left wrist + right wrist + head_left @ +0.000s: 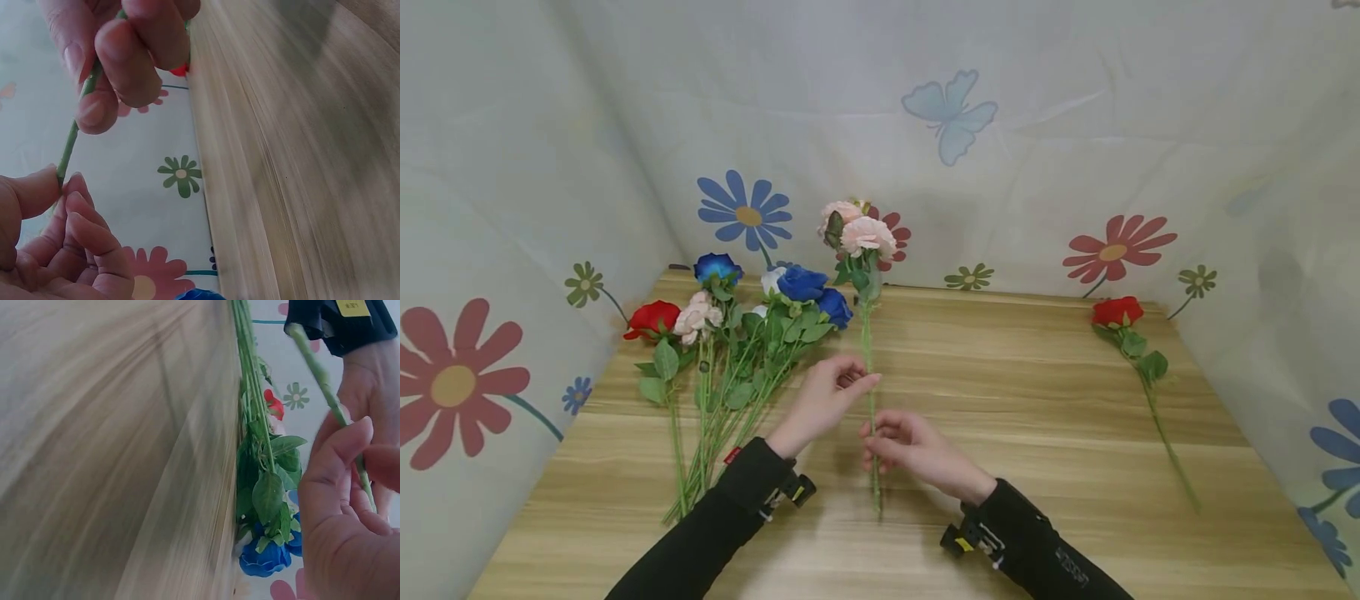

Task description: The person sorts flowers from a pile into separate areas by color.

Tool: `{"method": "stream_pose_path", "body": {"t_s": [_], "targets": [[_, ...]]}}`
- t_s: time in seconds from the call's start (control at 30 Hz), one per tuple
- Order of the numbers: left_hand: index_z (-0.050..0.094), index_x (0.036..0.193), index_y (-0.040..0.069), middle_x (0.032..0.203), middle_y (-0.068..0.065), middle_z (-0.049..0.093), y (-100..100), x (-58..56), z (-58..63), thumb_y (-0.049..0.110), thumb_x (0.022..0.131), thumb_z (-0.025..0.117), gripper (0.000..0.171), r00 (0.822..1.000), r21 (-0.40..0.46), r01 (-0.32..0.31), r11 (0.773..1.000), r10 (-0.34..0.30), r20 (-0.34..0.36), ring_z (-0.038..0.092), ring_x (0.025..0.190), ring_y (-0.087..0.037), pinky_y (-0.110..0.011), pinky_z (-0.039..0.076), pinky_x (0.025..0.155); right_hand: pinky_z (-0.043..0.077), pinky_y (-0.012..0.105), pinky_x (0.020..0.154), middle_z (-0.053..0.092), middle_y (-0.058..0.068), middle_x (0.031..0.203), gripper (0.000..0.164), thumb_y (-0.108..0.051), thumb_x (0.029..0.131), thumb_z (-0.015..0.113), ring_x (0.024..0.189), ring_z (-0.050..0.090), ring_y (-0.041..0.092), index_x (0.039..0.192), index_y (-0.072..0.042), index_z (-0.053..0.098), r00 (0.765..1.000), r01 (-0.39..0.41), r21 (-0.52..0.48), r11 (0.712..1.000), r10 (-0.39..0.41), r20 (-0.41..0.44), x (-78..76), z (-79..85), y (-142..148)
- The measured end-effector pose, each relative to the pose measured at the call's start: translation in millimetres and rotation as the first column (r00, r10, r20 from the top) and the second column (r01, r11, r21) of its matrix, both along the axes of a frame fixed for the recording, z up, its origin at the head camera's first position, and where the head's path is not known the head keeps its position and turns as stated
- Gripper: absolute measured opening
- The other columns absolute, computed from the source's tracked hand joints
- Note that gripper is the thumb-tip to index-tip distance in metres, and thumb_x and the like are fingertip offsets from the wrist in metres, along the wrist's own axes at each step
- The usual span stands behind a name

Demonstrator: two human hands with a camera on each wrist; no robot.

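A long-stemmed artificial flower with pale pink blooms (pixel 868 237) is held upright over the table, its green stem (pixel 867 333) pointing down toward me. My left hand (pixel 823 396) pinches that stem partway down between thumb and fingertips, as the left wrist view also shows. Lower on the same stem, my right hand (pixel 917 450) grips it between thumb and curled fingers. The cut end of the stem (pixel 303 340) sticks out past the right hand in the right wrist view.
Left of my hands lies a bunch of artificial flowers: a red rose (pixel 653 319), a pink bloom (pixel 698 317), blue roses (pixel 803 283) and some white. A single red rose (pixel 1117 311) lies far right on the wooden table (pixel 1000 375). A flower-printed curtain (pixel 1037 167) stands behind.
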State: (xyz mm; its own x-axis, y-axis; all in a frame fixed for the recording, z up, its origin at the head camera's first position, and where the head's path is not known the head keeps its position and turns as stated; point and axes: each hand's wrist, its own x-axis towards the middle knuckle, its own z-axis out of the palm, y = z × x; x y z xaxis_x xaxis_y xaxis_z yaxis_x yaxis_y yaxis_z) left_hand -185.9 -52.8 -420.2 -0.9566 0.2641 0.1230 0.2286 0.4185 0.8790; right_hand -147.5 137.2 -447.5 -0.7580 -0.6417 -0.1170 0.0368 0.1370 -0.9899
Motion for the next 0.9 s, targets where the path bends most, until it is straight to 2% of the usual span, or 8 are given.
{"method": "stream_pose_path", "body": {"t_s": [0.13,0.33,0.53,0.63,0.73,0.9], "targets": [[0.069,0.095,0.008,0.09,-0.007,0.071,3,-0.4,-0.9,0.024,0.096,0.069,0.017,1.0,0.009,-0.005,1.0,0.005,0.003,0.062,0.08,-0.011,-0.029,0.052,0.078,0.057,0.025,0.074,0.066,0.017,0.093,0.032,-0.012,0.105,0.051,0.083,0.069,0.015,0.117,0.018,0.05,0.999,0.024,0.009,1.0,-0.024,-0.022,2.0,0.3,0],[0.071,0.098,0.01,0.094,-0.005,0.072,6,0.4,-0.9,0.029,0.097,0.068,0.019,1.0,0.002,-0.009,1.0,0.009,0.024,0.064,0.083,-0.013,-0.031,0.053,0.08,0.056,0.025,0.074,0.064,0.005,0.088,0.032,-0.014,0.106,0.049,0.081,0.069,0.016,0.113,0.016,0.05,0.999,0.034,0.021,0.999,-0.033,-0.032,4.6,3.8,1],[0.07,0.114,0.012,0.106,-0.005,0.073,3,3.2,-0.9,0.031,0.1,0.063,0.025,1.0,-0.018,0.007,1.0,-0.006,0.026,0.068,0.095,-0.018,-0.037,0.055,0.088,0.054,0.024,0.073,0.062,0.001,0.086,0.032,-0.015,0.106,0.048,0.079,0.067,0.012,0.11,0.016,0.049,0.999,0.03,0.016,0.999,-0.029,-0.036,5.9,7.4,4],[0.068,0.124,0.011,0.114,-0.006,0.073,-2,4.9,-1.8,0.031,0.103,0.058,0.03,1.0,-0.05,0.018,0.999,-0.019,-0.019,0.069,0.101,-0.019,-0.038,0.056,0.091,0.054,0.023,0.072,0.062,0.001,0.087,0.03,-0.015,0.106,0.049,0.079,0.067,0.012,0.108,0.015,0.05,0.999,0.024,0.008,1.0,-0.024,-0.034,5.9,7.4,8],[0.066,0.128,0.011,0.12,-0.007,0.071,-8,7.7,-1.9,0.031,0.104,0.056,0.032,0.995,-0.111,0.002,0.994,-0.012,-0.098,0.068,0.106,-0.02,-0.038,0.057,0.092,0.052,0.022,0.072,0.062,0.001,0.087,0.029,-0.017,0.107,0.049,0.079,0.066,0.012,0.106,0.012,0.051,1.0,0.018,0.01,1.0,-0.018,-0.02,6.1,6.7,14],[0.064,0.131,0.009,0.127,-0.011,0.068,-19,12.9,-1.9,0.028,0.103,0.058,0.034,0.967,-0.24,-0.077,0.968,0.014,-0.253,0.066,0.114,-0.027,-0.044,0.055,0.095,0.051,0.022,0.072,0.062,0.001,0.087,0.025,-0.02,0.107,0.049,0.08,0.066,0.012,0.104,0.005,0.052,1.0,0.015,0.01,1.0,-0.015,0.015,7.8,6.4,26]]}}
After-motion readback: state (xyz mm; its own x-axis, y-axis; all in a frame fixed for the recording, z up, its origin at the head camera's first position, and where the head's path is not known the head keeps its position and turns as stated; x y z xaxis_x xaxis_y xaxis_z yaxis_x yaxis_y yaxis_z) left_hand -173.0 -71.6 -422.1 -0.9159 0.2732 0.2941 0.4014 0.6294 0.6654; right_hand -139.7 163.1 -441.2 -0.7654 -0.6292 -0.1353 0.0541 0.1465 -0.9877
